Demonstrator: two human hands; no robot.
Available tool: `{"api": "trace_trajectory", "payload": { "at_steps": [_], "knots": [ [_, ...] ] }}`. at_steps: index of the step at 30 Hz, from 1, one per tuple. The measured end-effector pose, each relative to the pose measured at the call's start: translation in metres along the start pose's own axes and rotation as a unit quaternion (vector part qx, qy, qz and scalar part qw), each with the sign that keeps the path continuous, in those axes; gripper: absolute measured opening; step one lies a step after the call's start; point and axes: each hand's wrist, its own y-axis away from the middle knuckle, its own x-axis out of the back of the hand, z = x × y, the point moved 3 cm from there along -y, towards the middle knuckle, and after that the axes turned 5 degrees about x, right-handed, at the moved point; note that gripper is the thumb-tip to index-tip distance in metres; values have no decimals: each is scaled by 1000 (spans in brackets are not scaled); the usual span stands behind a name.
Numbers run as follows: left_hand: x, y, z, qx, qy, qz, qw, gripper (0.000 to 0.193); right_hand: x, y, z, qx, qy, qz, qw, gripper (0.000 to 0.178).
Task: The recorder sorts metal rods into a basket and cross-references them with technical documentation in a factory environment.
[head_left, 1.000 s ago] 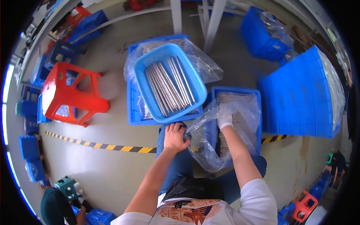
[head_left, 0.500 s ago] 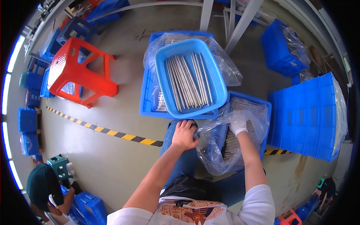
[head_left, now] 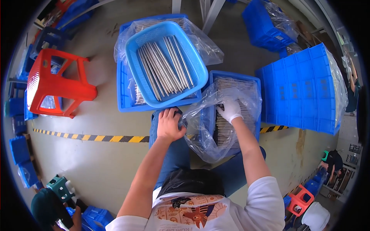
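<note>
My bare left hand (head_left: 169, 124) rests on my left knee, its fingers spread over the denim and nothing held. My right hand (head_left: 231, 110), in a white glove, reaches over a blue crate (head_left: 257, 133) lined with clear plastic film (head_left: 210, 148). Rows of thin metal rods (head_left: 241, 85) lie packed inside it. The gloved fingers look apart and lie at the rods, partly under the film, so their contact is hard to see. Ahead, a light blue perforated basket (head_left: 197, 73) holds several loose metal rods (head_left: 160, 67). It sits tilted on another blue crate (head_left: 122, 90) of rods.
A tall stack of blue crates (head_left: 298, 90) stands at the right. At the left is a red plastic stool (head_left: 63, 81). Yellow-black tape (head_left: 100, 138) crosses the floor. A person in a dark cap (head_left: 46, 206) sits at the lower left; another person (head_left: 316, 215) is at the lower right.
The whole view has shifted, with the crates now further left and higher. My right hand has moved slightly nearer me over the rods, its thumb side now showing. My left hand stays on the knee.
</note>
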Motion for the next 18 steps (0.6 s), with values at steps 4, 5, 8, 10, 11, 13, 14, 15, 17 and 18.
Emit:
{"api": "trace_trajectory", "payload": {
  "at_steps": [4,5,8,10,11,13,14,15,17,18],
  "knots": [
    [2,0,1,8,-3,-14,1000,36,3,-2,9,-30,-28,-37,998,39],
    [2,1,0,7,-7,-11,1000,36,3,-6,7,-14,-9,-46,999,43],
    [1,2,-1,7,-8,-8,1000,36,6,-10,4,24,66,-34,997,47],
    [2,2,-1,7,-4,-11,1000,36,3,-18,12,-13,90,-162,983,46],
    [2,2,-1,7,-10,-14,1000,36,2,-18,11,-11,90,-164,982,46],
    [2,2,-1,9,-14,-17,1000,36,-2,-19,9,-24,109,-175,978,41],
    [2,2,-1,7,-10,-15,1000,36,-7,-14,12,-22,110,-177,978,41],
    [2,2,0,5,-6,-13,1000,36,-12,-8,14,6,114,-107,988,40],
    [3,1,-1,12,-7,-17,1000,36,-6,-5,5,37,116,-42,992,40],
    [4,2,-1,15,-9,-18,1000,36,-7,-9,5,6,105,-94,990,41]
  ]
}}
